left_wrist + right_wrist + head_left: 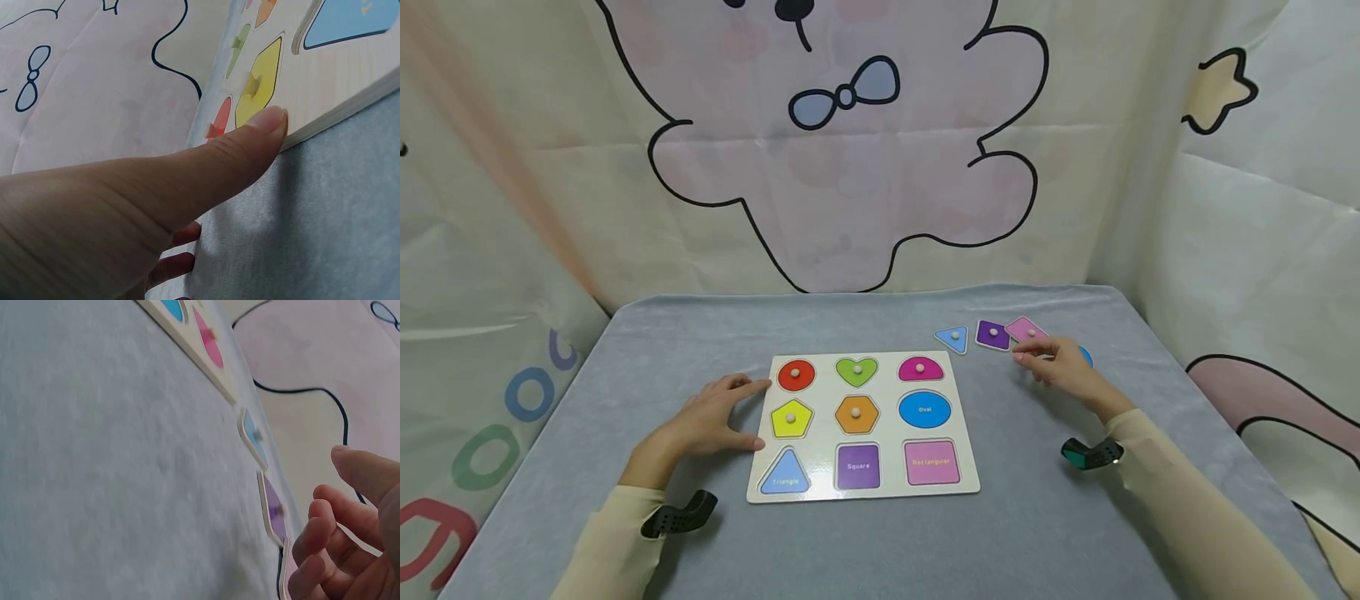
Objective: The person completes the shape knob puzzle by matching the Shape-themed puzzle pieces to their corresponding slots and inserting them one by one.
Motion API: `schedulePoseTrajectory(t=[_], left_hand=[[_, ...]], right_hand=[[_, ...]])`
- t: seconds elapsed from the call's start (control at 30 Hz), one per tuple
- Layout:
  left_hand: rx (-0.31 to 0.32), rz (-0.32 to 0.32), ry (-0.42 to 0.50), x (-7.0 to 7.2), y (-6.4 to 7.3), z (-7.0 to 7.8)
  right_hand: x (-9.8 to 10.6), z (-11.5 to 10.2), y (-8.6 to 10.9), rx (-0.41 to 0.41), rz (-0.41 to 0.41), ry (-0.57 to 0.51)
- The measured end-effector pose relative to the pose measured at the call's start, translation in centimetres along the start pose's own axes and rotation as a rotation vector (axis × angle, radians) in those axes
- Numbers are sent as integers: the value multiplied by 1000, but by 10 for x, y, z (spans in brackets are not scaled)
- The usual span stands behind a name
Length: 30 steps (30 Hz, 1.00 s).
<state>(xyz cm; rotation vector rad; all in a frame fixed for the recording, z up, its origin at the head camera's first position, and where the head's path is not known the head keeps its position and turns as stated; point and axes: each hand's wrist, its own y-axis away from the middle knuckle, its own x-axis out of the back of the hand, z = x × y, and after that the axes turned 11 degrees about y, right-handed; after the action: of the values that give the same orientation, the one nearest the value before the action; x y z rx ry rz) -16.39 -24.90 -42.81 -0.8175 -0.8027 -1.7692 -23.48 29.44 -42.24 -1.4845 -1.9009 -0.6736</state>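
Note:
A white shape puzzle board (825, 467) lies on the table. Knobbed pieces sit in its upper slots and the yellow pentagon (792, 418) and orange hexagon (857, 414) slots; the oval, triangle, square and rectangle slots show printed labels. My left hand (703, 421) rests at the board's left edge, thumb and forefinger extended onto its rim. My right hand (1063, 367) hovers by the loose pieces with bent fingers and nothing between thumb and fingertips. Close to it are a pink rectangle (1024, 327) and a blue piece (1086, 356), partly hidden behind the hand.
Left of the pink rectangle lie a purple square (993, 335), touching it in the head view, and a light blue triangle (953, 338). Grey cloth (865, 550) covers the table. Printed curtains (850, 183) hang behind and at both sides.

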Motion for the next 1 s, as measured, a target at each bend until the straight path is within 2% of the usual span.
schedulePoseTrajectory(t=[0.43,0.67,1.0], left_hand=[[4,5,5,1,0,0],[-11,-5,-5,1,0,0],[-6,-5,-6,1,1,1]], right_hand=[[35,26,3,-29,73,-44],[42,47,7,-61,92,-27],[52,60,12,-139,66,74]])
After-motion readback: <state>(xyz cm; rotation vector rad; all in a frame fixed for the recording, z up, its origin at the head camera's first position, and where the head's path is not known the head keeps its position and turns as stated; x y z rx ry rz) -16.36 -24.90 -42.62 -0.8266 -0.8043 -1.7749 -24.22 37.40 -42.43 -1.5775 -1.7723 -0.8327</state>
